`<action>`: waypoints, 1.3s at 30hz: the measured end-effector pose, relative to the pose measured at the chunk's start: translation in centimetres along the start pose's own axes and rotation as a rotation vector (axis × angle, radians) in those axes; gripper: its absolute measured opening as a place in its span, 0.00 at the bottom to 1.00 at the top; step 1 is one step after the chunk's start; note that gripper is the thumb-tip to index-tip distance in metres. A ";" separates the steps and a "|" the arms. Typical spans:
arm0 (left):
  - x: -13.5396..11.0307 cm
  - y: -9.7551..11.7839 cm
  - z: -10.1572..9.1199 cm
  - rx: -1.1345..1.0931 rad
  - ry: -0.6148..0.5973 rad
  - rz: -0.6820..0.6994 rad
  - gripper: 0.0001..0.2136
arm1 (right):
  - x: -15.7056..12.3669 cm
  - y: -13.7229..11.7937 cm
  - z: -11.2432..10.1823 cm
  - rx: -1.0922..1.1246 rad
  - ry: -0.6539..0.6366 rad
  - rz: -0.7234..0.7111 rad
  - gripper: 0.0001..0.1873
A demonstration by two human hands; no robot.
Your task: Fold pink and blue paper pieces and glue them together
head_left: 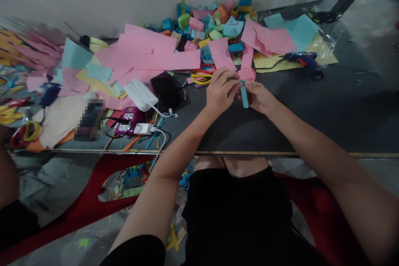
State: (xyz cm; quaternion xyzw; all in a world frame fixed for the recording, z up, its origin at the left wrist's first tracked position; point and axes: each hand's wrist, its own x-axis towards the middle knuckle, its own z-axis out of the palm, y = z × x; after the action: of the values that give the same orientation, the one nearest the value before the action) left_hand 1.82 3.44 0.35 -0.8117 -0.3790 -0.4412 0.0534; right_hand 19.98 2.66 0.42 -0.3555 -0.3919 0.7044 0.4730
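A narrow blue paper strip (245,97) hangs down between my two hands, over the dark table. The fingertips of my left hand (220,90) pinch around its upper end. My right hand (258,94) grips the same strip from the right, fingers closed near its top. What the fingertips do at the fold is too small to make out. Just behind my hands lie pink paper pieces (247,74). Scissors with yellow and red handles (201,78) rest close to my left hand.
Small folded paper shapes (199,25) pile up at the back. Pink sheets (149,48) spread leftward. A blue glue gun (307,61) lies at right. A white power bank (140,94), a black pouch (165,90) and a purple power strip (129,119) are left. A co-worker's arm (8,170) shows far left.
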 end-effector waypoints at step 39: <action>-0.8 -1.2 0.7 0.001 0.062 -0.031 0.18 | 0.3 -0.1 -0.7 -0.126 -0.084 -0.080 0.25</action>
State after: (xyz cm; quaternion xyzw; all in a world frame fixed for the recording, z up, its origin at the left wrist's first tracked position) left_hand 1.22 4.12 -0.98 -0.7915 -0.3900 -0.4668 0.0588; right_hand 20.53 3.09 0.12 -0.3386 -0.4689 0.6733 0.4605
